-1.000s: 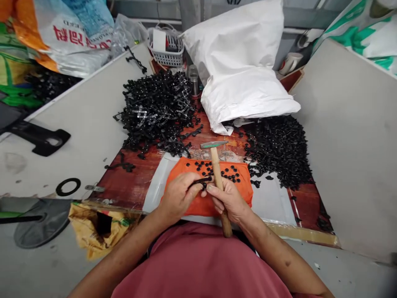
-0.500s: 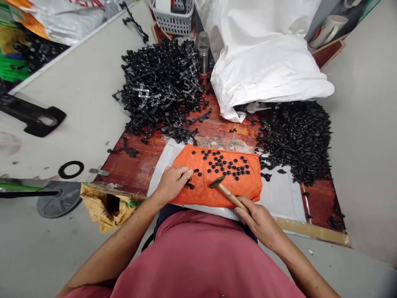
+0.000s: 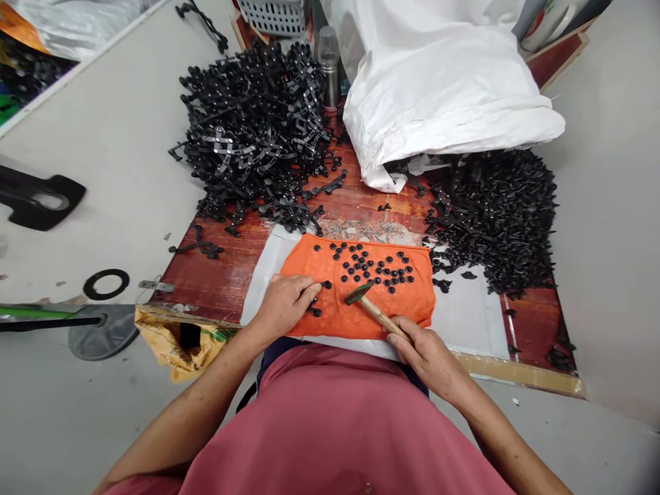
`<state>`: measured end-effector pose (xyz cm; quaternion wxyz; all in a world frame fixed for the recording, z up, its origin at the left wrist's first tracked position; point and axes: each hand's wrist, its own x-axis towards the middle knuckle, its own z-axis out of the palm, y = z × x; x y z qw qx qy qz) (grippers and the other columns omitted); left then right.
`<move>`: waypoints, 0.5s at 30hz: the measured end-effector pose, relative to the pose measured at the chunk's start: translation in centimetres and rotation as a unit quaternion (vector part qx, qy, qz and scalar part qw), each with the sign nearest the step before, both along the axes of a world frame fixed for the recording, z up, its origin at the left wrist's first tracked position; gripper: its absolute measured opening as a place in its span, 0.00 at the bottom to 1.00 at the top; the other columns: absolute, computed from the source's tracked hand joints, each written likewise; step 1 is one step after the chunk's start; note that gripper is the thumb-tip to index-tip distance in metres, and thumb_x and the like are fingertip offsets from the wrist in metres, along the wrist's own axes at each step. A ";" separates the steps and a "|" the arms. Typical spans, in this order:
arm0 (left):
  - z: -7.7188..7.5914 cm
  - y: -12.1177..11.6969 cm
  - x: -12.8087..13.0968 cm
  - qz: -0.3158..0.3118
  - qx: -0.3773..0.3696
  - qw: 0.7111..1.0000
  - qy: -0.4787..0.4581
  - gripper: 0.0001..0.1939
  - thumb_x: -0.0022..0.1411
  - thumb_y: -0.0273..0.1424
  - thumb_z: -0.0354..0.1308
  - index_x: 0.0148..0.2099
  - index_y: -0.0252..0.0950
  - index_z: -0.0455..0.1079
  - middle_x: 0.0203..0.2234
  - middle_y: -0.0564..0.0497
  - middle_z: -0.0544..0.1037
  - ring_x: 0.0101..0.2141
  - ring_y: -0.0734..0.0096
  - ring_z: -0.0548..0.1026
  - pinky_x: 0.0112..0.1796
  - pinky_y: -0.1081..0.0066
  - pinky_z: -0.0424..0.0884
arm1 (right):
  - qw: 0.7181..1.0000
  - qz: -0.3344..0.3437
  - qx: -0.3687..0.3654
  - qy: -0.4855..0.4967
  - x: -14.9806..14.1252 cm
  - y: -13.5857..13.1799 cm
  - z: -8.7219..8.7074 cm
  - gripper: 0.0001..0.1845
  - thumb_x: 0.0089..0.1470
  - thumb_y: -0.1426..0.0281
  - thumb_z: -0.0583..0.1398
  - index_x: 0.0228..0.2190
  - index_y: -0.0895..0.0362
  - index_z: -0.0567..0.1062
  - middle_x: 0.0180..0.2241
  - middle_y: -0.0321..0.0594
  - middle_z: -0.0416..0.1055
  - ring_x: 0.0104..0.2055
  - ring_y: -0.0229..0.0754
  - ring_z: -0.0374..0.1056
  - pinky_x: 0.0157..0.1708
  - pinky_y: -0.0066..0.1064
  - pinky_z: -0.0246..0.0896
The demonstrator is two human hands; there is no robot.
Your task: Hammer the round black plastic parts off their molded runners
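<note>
My right hand (image 3: 427, 354) grips the wooden handle of a small hammer (image 3: 368, 303), whose green head hovers low over an orange cloth (image 3: 361, 316). My left hand (image 3: 286, 302) rests on the cloth's left edge, fingers pinched on a small black strip part (image 3: 314, 309) lying there. Several small black round caps (image 3: 371, 265) are scattered over the far half of the cloth. The cloth lies on a white sheet (image 3: 464, 323) on a red-brown board (image 3: 216, 275).
A big heap of black linked strips (image 3: 252, 130) lies behind left, a heap of small black pieces (image 3: 495, 213) behind right, beside a white sack (image 3: 438, 89). A metal flask (image 3: 328, 69), a grey basket (image 3: 276, 14), a yellow bag (image 3: 170, 337) and a black ring (image 3: 106, 283) are nearby.
Both hands were together at the cloth's middle with the hammer upright. They have parted: the left holds the part down on the cloth, the right swung the hammer head down low.
</note>
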<state>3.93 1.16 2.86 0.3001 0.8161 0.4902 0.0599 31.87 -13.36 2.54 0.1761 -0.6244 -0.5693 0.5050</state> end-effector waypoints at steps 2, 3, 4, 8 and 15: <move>0.1 -0.1 0.1 -0.005 0.010 1.000 0.015 0.21 0.71 0.40 0.46 0.26 0.37 0.60 0.23 0.52 0.74 0.28 0.68 0.70 0.36 0.65 0.53 | 1.000 0.000 -0.003 -0.006 -0.1 0.0 0.2 0.16 0.70 0.55 0.51 0.43 0.52 0.70 0.27 0.30 0.65 0.29 0.39 0.63 0.30 0.29 0.54; 0.1 -0.1 0.1 -0.006 0.017 1.000 0.023 0.21 0.71 0.40 0.46 0.26 0.37 0.60 0.23 0.52 0.74 0.28 0.68 0.71 0.36 0.65 0.53 | 1.000 0.001 -0.003 -0.011 -0.1 0.0 0.3 0.15 0.70 0.56 0.51 0.44 0.52 0.70 0.27 0.30 0.65 0.29 0.39 0.63 0.30 0.29 0.55; 0.1 -0.1 0.1 -0.007 0.022 0.999 0.029 0.20 0.71 0.39 0.46 0.26 0.37 0.61 0.23 0.51 0.75 0.29 0.67 0.71 0.36 0.65 0.53 | 1.000 0.004 -0.002 -0.017 -0.1 0.0 0.4 0.15 0.70 0.56 0.51 0.44 0.52 0.70 0.27 0.30 0.66 0.29 0.40 0.64 0.30 0.29 0.55; 0.2 -0.2 0.3 -0.005 0.025 0.999 0.024 0.21 0.71 0.39 0.46 0.26 0.38 0.61 0.23 0.52 0.74 0.28 0.68 0.70 0.36 0.65 0.54 | 0.999 0.013 0.010 -0.052 -0.3 0.0 0.6 0.15 0.70 0.57 0.50 0.44 0.51 0.71 0.27 0.32 0.69 0.29 0.41 0.66 0.32 0.30 0.56; 0.2 -0.1 0.0 0.013 -0.013 1.000 -0.014 0.22 0.71 0.42 0.43 0.25 0.38 0.56 0.20 0.54 0.70 0.25 0.70 0.66 0.35 0.67 0.55 | 0.998 0.014 0.019 -0.064 -0.3 0.1 0.7 0.14 0.70 0.57 0.50 0.42 0.51 0.71 0.27 0.33 0.71 0.29 0.42 0.68 0.31 0.31 0.58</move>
